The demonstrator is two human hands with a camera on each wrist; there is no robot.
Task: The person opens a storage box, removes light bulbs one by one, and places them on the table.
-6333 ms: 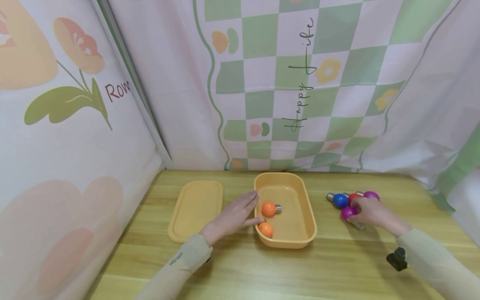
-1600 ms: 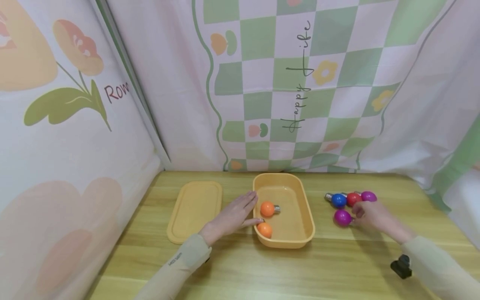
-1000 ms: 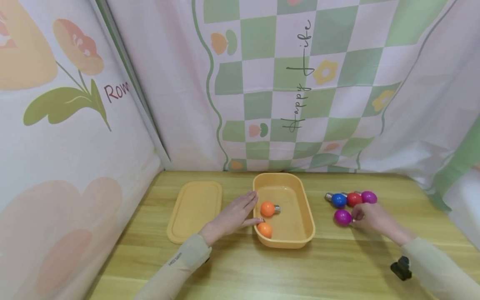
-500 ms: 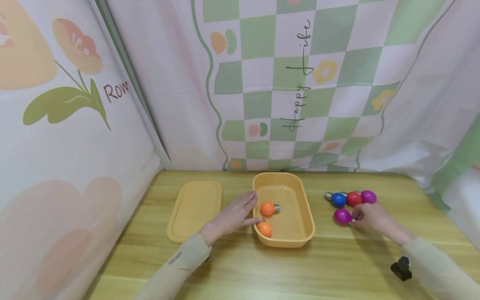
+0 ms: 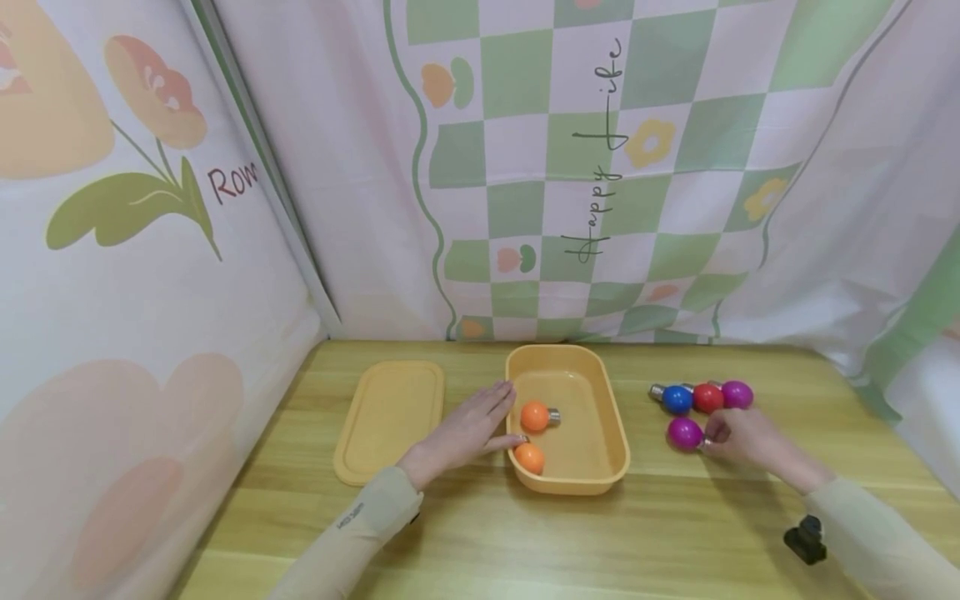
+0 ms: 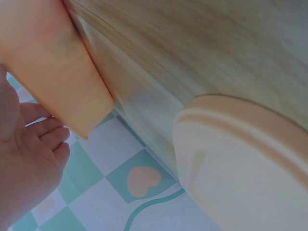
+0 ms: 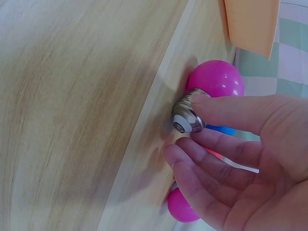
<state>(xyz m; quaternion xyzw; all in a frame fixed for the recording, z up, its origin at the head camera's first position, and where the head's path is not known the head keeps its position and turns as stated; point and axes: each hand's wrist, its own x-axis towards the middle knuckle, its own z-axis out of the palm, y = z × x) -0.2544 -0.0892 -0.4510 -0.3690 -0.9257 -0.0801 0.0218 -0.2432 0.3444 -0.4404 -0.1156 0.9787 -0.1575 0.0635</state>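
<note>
Magenta bulb [image 5: 685, 434] sat at the fingertips of the right hand [image 5: 750, 436], its round end pointing away from them to the left. Thumb and forefinger pinched it by the metal base [image 7: 187, 113], and the other fingers curved loosely alongside. Whether the bulb touched the tabletop [image 5: 585, 542] could not be told. Just beyond that hand's knuckles lay a second magenta bulb [image 5: 738, 393], with a red bulb [image 5: 707, 397] and a blue bulb [image 5: 678, 400] beside it, running leftward in a row.

The left hand [image 5: 465, 429] was relaxed, its fingers extended and touching the left rim of a yellow box [image 5: 581, 442]. One orange bulb [image 5: 530, 458] rested inside, right by that hand's thumb; another orange bulb [image 5: 535, 416] lay in the box slightly farther off. To the left of the left hand, a yellow lid [image 5: 393, 412] lay flat.
</note>
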